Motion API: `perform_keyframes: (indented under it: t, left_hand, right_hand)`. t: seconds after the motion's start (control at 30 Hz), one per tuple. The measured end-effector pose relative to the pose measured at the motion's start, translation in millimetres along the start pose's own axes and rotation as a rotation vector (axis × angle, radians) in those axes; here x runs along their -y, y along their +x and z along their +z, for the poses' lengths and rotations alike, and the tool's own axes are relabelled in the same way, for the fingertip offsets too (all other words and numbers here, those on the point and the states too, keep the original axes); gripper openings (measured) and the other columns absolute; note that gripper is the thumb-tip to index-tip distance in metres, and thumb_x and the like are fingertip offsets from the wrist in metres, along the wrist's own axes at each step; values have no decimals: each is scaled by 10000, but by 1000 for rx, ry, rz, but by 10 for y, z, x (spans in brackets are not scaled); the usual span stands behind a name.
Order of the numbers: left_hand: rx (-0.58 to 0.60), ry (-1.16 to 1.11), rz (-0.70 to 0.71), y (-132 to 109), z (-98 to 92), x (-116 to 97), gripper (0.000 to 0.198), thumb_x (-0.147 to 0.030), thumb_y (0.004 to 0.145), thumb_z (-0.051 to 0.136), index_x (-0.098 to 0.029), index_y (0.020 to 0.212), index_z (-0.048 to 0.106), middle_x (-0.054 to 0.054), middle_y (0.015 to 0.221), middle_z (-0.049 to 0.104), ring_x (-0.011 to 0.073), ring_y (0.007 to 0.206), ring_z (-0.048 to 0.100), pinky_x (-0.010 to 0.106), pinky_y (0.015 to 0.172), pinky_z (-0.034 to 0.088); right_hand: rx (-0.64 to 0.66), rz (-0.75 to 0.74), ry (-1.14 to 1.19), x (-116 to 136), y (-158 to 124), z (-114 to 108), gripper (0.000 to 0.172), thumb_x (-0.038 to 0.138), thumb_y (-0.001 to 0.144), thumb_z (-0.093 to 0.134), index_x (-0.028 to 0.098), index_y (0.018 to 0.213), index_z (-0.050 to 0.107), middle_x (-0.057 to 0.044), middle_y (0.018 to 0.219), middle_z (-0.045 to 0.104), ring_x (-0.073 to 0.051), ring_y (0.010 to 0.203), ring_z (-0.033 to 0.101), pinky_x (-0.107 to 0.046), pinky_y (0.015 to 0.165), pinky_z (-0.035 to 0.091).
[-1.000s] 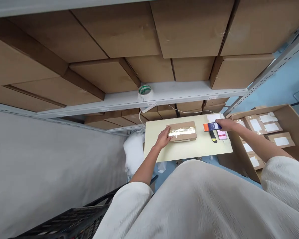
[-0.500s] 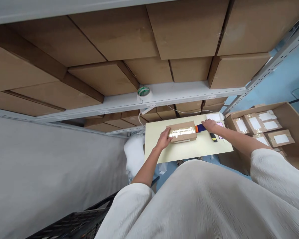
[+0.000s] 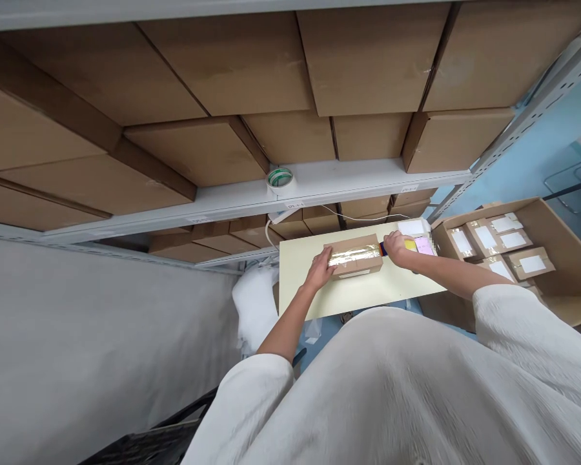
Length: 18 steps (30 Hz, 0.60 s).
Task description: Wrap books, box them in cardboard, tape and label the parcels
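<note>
A small brown carton (image 3: 356,254) with shiny clear tape along its top lies on the pale yellow board (image 3: 314,300). My left hand (image 3: 321,270) presses against the carton's left end, fingers on the top edge and side. At the right end, my right hand (image 3: 397,248) is wrapped round a dark blue tape dispenser (image 3: 383,249), which touches the carton; most of the dispenser is hidden by the hand. Beside that hand lie a yellow object (image 3: 410,245), partly covered, and a pink-screened phone (image 3: 424,245).
An open large box (image 3: 569,287) at the right holds several small labelled cartons (image 3: 532,263). Shelves with brown boxes (image 3: 290,135) rise behind the board. A tape roll (image 3: 281,179) sits on the shelf edge (image 3: 348,174). White wrapping material (image 3: 254,310) hangs at the left.
My right hand has moved left with the dispenser, up to the carton's right end. My left hand stays on the carton. The view has shifted slightly.
</note>
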<state>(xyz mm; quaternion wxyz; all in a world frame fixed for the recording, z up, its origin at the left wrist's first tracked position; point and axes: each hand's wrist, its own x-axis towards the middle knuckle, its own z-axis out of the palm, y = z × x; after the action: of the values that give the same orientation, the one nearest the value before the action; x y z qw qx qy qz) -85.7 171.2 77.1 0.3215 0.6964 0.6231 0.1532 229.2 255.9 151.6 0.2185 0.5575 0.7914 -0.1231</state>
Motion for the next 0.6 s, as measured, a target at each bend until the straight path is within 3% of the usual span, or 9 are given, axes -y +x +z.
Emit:
perform_keyframes:
  t: [0.13, 0.27, 0.43, 0.6]
  left_hand:
    - [11, -2, 3, 6, -4, -7, 830, -395, 991, 605, -216, 1734, 283, 161, 1782, 380, 391, 1616, 397, 563, 1320, 326]
    - [5, -18, 19, -18, 12, 1, 829, -390, 991, 608, -220, 1734, 283, 159, 1770, 398, 396, 1602, 406, 565, 1308, 342]
    - [-17, -39, 21, -10, 36, 22, 831, -379, 979, 619, -222, 1727, 293, 153, 1760, 417, 388, 1583, 427, 556, 1304, 347]
    - [-8, -37, 28, 8, 50, 48, 793, -378, 993, 601, -195, 1711, 319, 179, 1771, 390, 391, 1606, 397, 557, 1309, 334]
  right_hand:
    - [-41, 114, -195, 110, -45, 93, 817, 246, 692, 910, 60, 1428, 607, -364, 1305, 640, -550, 1208, 601, -849, 886, 566]
    - [58, 204, -129, -52, -92, 169, 763, 128, 688, 900, 2, 1384, 613, -377, 1265, 674, -504, 1171, 695, -686, 871, 639]
    - [253, 325, 397, -688, -358, 210, 616, 309, 787, 895, 105, 1308, 639, -236, 1182, 748, -340, 1001, 781, -418, 743, 682]
    - [172, 369, 1011, -996, -871, 194, 573, 594, 923, 755, 158, 1271, 625, -194, 1280, 736, -292, 1066, 753, -351, 694, 699]
